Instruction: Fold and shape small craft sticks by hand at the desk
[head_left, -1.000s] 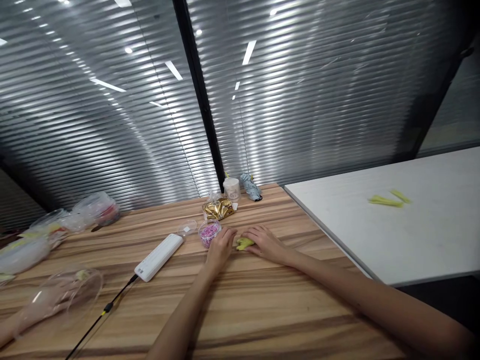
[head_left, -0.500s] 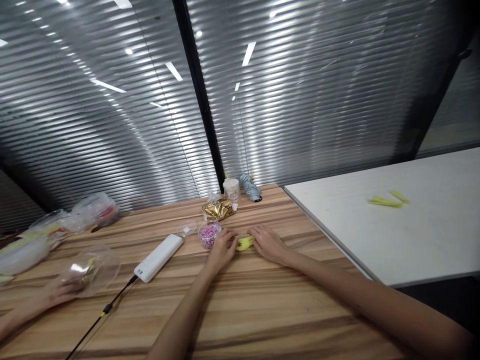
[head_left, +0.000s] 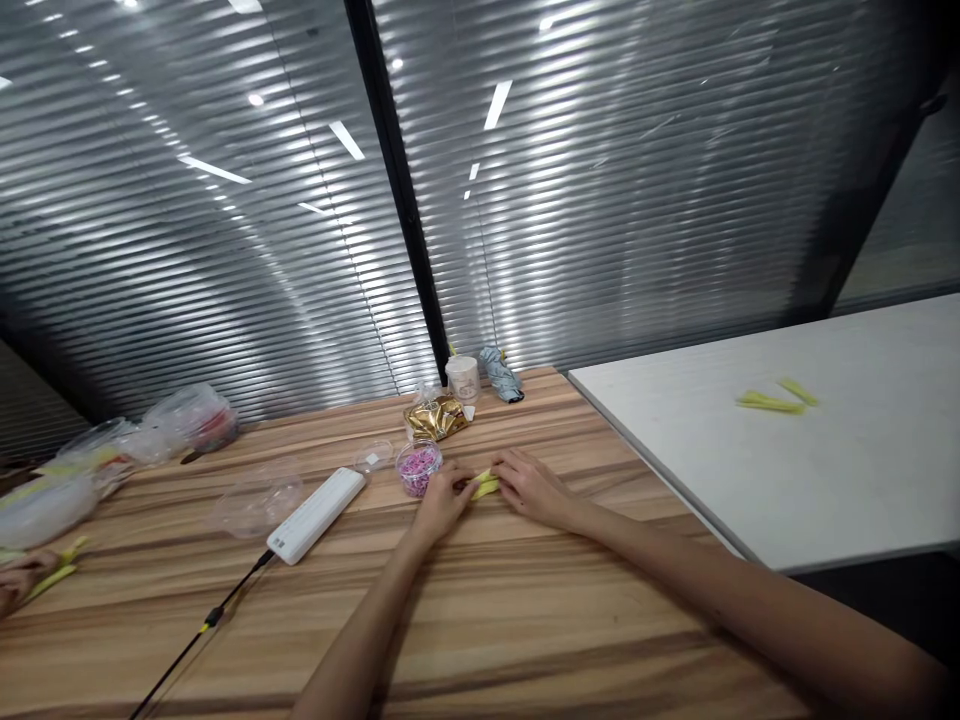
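A small yellow strip (head_left: 485,485) lies on the wooden table between my two hands. My left hand (head_left: 444,497) has its fingers bent and pinched on the strip's left end. From the right, my right hand (head_left: 529,487) reaches to the strip, its curled fingers at the strip's upper right side; its fingertips are partly hidden. Just left of my left hand stands a clear round tub (head_left: 418,468) of pink and purple bits, with a clear lid (head_left: 374,457) beside it.
A gold packet (head_left: 436,416), white cup (head_left: 463,379) and blue-grey wrapper (head_left: 501,375) stand behind. Left are a white power bank (head_left: 316,515) with cable, a clear plastic lid (head_left: 259,500), bagged containers (head_left: 191,418) and another person's hand (head_left: 21,580) with yellow strips. Yellow pieces (head_left: 771,403) lie on the white table.
The yellow piece between my hands looks narrower, and my right hand has shifted slightly left. The other person's hand has let go of the clear plastic and moved to the far left.
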